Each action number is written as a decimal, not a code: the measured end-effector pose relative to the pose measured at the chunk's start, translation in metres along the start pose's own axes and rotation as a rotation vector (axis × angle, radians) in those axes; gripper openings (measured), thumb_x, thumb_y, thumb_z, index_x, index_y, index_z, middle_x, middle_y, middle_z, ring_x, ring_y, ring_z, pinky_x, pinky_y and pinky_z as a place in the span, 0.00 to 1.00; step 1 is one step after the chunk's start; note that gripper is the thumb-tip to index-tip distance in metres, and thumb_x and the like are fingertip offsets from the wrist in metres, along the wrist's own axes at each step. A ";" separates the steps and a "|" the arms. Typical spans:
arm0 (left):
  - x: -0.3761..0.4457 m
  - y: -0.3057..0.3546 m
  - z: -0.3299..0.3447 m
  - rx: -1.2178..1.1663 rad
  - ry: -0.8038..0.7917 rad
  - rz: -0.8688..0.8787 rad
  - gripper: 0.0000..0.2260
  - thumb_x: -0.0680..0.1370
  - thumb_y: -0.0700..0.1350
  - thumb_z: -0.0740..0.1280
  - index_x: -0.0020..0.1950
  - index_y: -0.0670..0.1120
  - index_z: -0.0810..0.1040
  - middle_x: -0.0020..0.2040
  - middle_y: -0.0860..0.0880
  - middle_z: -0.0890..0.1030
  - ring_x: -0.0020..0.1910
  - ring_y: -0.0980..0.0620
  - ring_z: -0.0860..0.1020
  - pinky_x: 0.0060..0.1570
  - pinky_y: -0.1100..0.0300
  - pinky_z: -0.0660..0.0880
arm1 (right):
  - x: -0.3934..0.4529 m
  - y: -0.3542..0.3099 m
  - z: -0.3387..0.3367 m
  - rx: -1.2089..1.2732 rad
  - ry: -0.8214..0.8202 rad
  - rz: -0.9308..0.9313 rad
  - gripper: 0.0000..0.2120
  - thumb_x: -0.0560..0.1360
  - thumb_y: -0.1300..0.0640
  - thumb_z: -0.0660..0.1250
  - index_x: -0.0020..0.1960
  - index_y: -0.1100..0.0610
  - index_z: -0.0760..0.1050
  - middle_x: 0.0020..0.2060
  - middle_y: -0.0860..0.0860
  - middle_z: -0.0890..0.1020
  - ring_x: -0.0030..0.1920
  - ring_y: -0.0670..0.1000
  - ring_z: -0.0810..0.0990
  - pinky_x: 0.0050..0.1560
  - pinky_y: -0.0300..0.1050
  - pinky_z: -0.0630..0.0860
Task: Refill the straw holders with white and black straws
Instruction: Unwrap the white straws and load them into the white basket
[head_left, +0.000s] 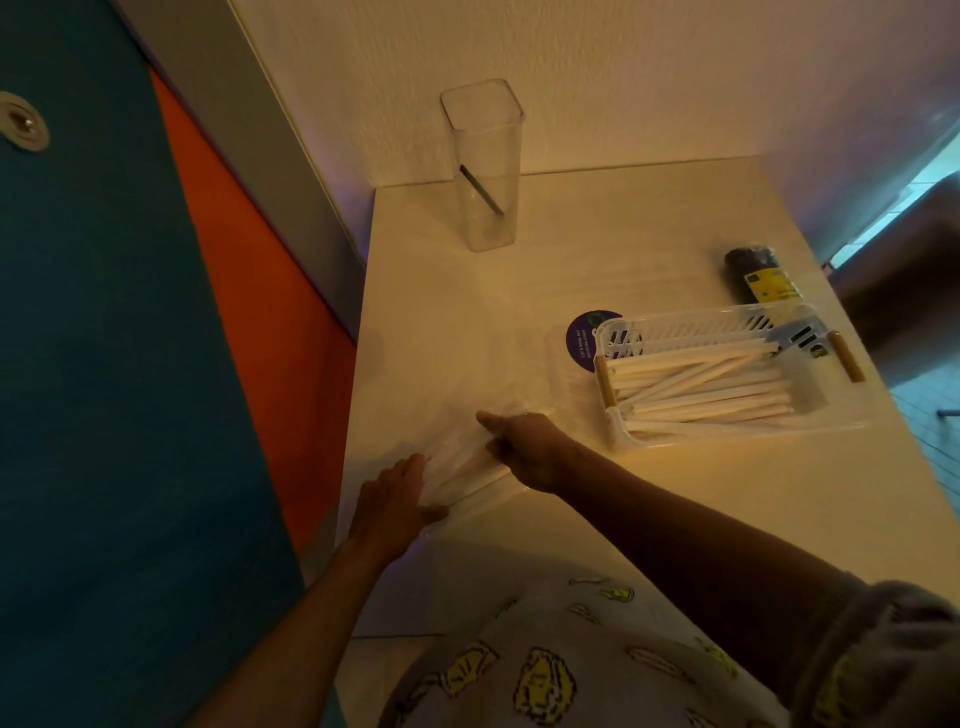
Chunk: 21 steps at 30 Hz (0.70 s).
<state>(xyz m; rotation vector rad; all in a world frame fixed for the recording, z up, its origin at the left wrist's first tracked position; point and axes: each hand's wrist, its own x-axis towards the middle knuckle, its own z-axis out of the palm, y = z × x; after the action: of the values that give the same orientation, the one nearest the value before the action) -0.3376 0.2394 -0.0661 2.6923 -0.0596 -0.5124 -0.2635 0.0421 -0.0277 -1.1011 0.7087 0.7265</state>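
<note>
A clear plastic pack of white straws (462, 470) lies near the table's front left edge. My left hand (395, 501) holds its near end, fingers curled on the wrapper. My right hand (524, 447) pinches the pack's far end from above. A tall clear square holder (485, 166) stands at the back by the wall with one black straw (482, 190) leaning inside. To the right sits a white slotted basket (675, 332) with wooden handles, holding several white straws (701, 389). A dark pack of black straws (761, 275) with a yellow label lies behind the basket.
The cream table (675, 519) meets a white wall at the back and a blue and orange panel (156, 364) on the left. A purple round sticker (584, 338) shows beside the basket. The floor drops away at the right edge.
</note>
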 end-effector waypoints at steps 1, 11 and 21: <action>0.000 0.000 0.000 -0.007 -0.002 -0.002 0.31 0.72 0.58 0.72 0.70 0.48 0.66 0.64 0.48 0.75 0.60 0.48 0.75 0.54 0.52 0.74 | 0.000 0.001 0.001 0.039 0.004 0.014 0.15 0.76 0.62 0.71 0.61 0.66 0.76 0.56 0.59 0.80 0.55 0.56 0.79 0.60 0.49 0.78; 0.000 0.003 0.000 -0.025 -0.012 -0.039 0.33 0.73 0.57 0.71 0.72 0.47 0.63 0.68 0.47 0.73 0.65 0.47 0.72 0.59 0.52 0.70 | 0.000 0.001 0.012 0.149 0.089 -0.063 0.10 0.79 0.64 0.65 0.59 0.64 0.76 0.54 0.59 0.80 0.51 0.55 0.79 0.45 0.49 0.77; 0.000 0.006 0.000 -0.002 -0.001 -0.058 0.32 0.75 0.57 0.69 0.73 0.45 0.63 0.69 0.46 0.72 0.66 0.45 0.71 0.59 0.53 0.67 | -0.004 -0.009 0.012 0.175 -0.031 -0.132 0.03 0.76 0.65 0.69 0.49 0.61 0.79 0.48 0.58 0.80 0.52 0.55 0.78 0.55 0.52 0.77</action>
<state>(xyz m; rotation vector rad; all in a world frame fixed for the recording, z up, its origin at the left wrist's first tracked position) -0.3368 0.2344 -0.0638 2.6987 0.0185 -0.5302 -0.2569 0.0499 -0.0162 -0.9647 0.6544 0.5572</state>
